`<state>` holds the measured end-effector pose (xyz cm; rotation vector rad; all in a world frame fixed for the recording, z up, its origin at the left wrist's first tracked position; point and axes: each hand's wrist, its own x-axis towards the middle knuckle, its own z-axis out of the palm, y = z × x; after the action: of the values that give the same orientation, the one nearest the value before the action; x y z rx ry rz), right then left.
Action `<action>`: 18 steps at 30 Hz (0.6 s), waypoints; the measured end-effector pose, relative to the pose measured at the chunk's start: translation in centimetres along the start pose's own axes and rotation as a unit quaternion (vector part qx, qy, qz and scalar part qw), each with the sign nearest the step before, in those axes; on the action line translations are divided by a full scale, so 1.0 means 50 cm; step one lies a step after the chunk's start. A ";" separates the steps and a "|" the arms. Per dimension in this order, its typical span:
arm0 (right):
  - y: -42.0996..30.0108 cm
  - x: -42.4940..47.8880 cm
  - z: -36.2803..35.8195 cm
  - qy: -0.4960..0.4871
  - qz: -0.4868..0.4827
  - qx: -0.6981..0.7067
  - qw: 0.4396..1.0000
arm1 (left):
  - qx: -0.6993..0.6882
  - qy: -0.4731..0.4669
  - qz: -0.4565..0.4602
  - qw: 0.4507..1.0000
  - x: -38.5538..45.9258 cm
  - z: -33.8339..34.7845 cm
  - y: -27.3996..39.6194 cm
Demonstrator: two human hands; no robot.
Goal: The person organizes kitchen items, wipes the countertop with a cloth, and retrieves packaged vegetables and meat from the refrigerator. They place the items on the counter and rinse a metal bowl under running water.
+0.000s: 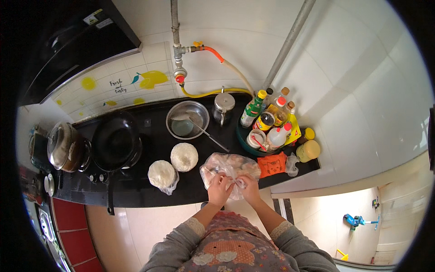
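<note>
A clear plastic bag (217, 163) of pale pinkish food, possibly raw meat, rests at the front edge of the black countertop (136, 194). My left hand (219, 190) pinches the gathered plastic at the bag's near side. Beside it, the fingers of my right hand (248, 188) hold the same bunched plastic, close to the left fingers. Whether the bag is knotted cannot be made out. Two round, whitish, plastic-wrapped bundles (184, 157) (162, 174) sit left of the bag. Close on the bag's right lies an orange packet (272, 164) with a cat face drawn on it.
A steel bowl (204, 108) holds a greenish bowl and a long-handled utensil (214, 139). Behind stands a metal pot (224, 103). Sauce bottles (253, 108) crowd a teal basin (243, 139). A black wok (115, 142) and lidded pot (64, 146) occupy the left; the wok's handle (109, 193) overhangs the edge.
</note>
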<state>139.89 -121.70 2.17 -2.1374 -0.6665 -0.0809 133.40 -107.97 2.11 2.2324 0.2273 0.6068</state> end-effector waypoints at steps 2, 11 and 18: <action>-0.010 0.000 -0.005 -0.003 -0.002 -0.007 1.000 | 0.035 -0.015 0.054 0.998 0.001 0.003 -0.018; 0.005 0.011 -0.029 -0.069 -0.070 -0.068 0.993 | 0.009 -0.102 0.071 0.992 0.039 0.002 -0.040; 0.037 0.022 -0.031 -0.077 -0.092 0.003 0.993 | -0.163 -0.198 -0.091 0.962 0.023 0.029 -0.061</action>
<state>142.01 -123.32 2.10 -2.0864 -0.9512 -0.0135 135.20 -106.49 -0.56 1.9352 0.1142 0.0814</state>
